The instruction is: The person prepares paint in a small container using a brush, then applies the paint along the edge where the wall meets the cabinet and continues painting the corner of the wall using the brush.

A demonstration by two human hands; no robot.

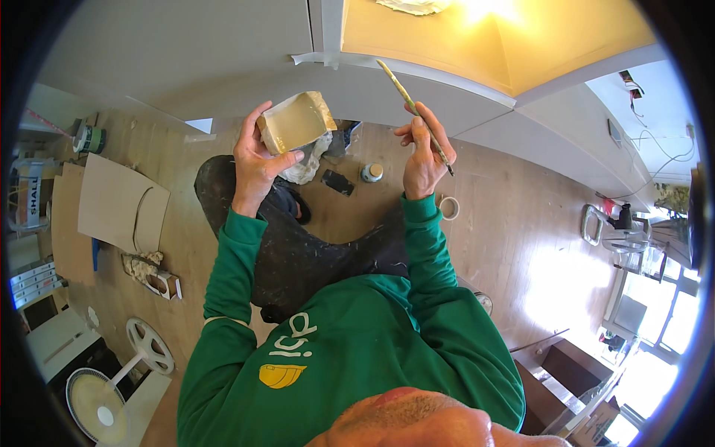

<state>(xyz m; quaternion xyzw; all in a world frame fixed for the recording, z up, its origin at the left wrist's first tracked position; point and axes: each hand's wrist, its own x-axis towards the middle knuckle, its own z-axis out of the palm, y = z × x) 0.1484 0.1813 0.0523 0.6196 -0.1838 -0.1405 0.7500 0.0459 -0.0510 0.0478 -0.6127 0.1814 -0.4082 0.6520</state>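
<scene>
My left hand (257, 160) grips a small open cardboard box (296, 123) from its left side and below, with the thumb along the near edge. The box is tilted, and its inside looks coated in pale beige. Up and to the right, my right hand (427, 153) pinches a slim paintbrush (407, 98) smeared with pale paint. Its upper end points at the white edge of a lit yellow recess (432, 37), apart from the box. Which end carries the bristles I cannot make out.
A grey panel (186, 45) stands ahead. On the wood floor lie a dark phone (338, 182), a small jar (372, 173), crumpled white plastic (307, 165) and a tape roll (449, 208). Cardboard sheets (119, 201) and a fan (97, 406) are at left.
</scene>
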